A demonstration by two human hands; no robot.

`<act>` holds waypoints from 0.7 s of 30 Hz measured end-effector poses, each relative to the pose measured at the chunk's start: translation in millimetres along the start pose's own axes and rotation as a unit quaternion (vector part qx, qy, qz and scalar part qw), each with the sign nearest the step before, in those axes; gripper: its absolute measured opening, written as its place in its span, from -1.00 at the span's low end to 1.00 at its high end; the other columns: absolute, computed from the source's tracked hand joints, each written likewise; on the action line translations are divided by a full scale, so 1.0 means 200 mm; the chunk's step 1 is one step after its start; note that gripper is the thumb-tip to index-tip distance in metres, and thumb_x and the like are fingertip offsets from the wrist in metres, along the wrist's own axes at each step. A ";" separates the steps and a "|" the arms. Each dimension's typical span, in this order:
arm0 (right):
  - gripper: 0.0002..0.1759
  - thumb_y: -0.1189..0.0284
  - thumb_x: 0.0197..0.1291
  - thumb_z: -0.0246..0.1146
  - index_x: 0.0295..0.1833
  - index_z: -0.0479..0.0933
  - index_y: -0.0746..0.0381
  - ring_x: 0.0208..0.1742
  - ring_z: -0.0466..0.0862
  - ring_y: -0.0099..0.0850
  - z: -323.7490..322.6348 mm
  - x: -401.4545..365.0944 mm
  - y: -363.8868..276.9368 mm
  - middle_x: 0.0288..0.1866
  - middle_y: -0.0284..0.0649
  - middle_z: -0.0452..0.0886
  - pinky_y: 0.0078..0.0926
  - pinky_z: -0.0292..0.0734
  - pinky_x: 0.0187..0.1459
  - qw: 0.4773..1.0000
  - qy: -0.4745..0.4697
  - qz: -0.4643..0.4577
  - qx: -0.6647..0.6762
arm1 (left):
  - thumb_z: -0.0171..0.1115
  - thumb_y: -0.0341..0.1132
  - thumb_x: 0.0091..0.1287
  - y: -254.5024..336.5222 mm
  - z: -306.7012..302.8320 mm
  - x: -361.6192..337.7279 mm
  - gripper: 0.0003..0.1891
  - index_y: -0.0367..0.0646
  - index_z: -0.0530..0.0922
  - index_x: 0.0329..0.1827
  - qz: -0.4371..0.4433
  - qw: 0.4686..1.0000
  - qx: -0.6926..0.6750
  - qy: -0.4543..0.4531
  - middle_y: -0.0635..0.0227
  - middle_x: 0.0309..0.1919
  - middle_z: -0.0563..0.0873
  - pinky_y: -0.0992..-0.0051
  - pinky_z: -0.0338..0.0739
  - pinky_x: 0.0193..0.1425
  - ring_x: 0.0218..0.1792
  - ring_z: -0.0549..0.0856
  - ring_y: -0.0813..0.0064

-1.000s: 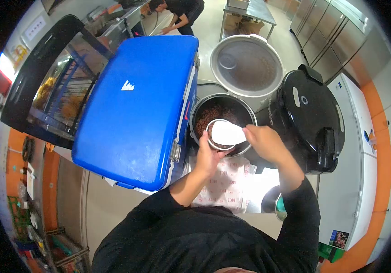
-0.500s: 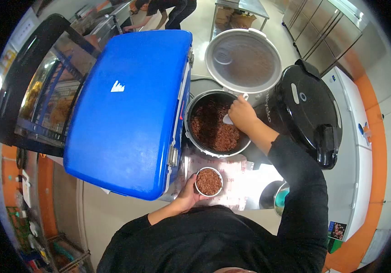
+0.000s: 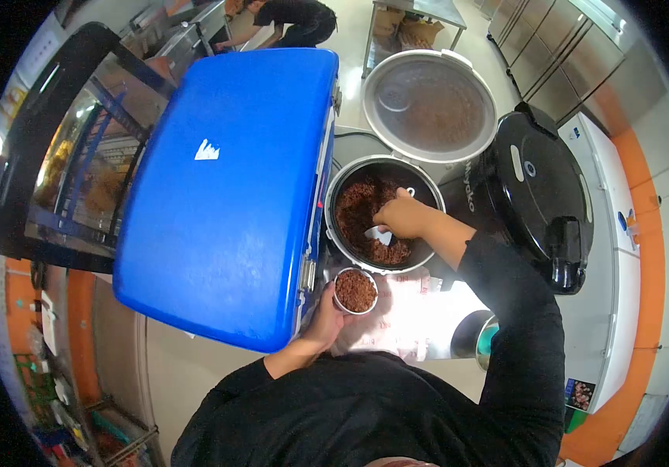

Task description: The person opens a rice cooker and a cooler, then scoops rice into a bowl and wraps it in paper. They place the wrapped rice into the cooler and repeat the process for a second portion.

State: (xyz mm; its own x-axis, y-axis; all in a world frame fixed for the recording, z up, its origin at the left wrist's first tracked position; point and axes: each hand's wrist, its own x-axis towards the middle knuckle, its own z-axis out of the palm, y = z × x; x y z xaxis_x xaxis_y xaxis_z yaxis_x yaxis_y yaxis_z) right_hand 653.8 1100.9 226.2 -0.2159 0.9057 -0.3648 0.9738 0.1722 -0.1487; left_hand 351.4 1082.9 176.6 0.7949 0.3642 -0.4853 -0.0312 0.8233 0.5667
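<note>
In my left hand (image 3: 323, 323) is a small white cup (image 3: 355, 291) heaped with reddish-brown cooked rice, held upright in front of the rice cooker. My right hand (image 3: 403, 216) is inside the mouth of the open rice cooker (image 3: 334, 226), its fingers closed round a white rice scoop (image 3: 381, 234). The scoop's blade points down at the brown rice (image 3: 355, 204) in the dark inner pot; a bit of its handle shows above my fingers. The cooker's round lid (image 3: 430, 105) stands raised behind the pot.
Close on the left is a big blue cooler box (image 3: 225, 194), with a glass display case (image 3: 77, 156) beyond it. A black cooker (image 3: 540, 194) stands at right. Near my right forearm is a metal container (image 3: 481, 340) with something teal inside. A person (image 3: 297, 22) bends over at the back.
My right hand has moved down and left into the pot, and the scoop's blade now shows at the rice. The cup has come slightly nearer to the cooker.
</note>
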 end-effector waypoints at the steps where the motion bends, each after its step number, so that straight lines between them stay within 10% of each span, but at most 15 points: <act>1: -0.79 0.20 0.34 0.17 -0.19 0.67 0.02 -0.08 0.70 -0.23 -0.01 0.02 0.01 -0.25 -0.29 0.73 -0.08 0.21 0.04 0.999 -0.025 0.007 0.030 | -0.36 0.13 0.57 0.01 0.00 0.00 -0.36 -0.19 0.26 0.45 0.001 1.000 0.000 -0.005 0.10 0.33 0.52 0.11 0.52 0.36 0.30 0.56 0.20; 5: -0.73 0.16 0.41 0.11 -0.12 0.64 0.04 0.00 0.67 -0.17 -0.06 0.04 0.05 -0.17 -0.22 0.72 -0.04 0.23 0.05 0.992 -0.082 0.053 0.086 | -0.37 0.13 0.57 -0.01 -0.05 0.01 -0.37 -0.17 0.27 0.44 -0.004 1.000 0.010 0.002 0.11 0.32 0.52 0.10 0.54 0.33 0.30 0.57 0.20; 21: -0.67 0.28 0.46 0.02 -0.17 0.52 0.33 -0.10 0.60 0.14 -0.27 -0.41 -0.06 -0.21 0.13 0.63 -0.04 0.46 -0.07 0.926 0.194 0.173 0.272 | -0.35 0.11 0.59 0.09 0.22 -0.07 -0.41 -0.04 0.12 0.53 0.180 0.983 0.042 0.005 0.18 0.42 0.37 0.13 0.36 0.48 0.43 0.41 0.23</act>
State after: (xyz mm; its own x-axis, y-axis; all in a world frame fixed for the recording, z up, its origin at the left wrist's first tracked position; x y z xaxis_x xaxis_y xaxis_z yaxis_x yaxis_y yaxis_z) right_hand 664.5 1046.0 307.8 0.2482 0.9594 -0.1342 0.7771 -0.2799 -0.5636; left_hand 365.6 1072.9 223.0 0.7349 0.6304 -0.2502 -0.2587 0.6016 0.7557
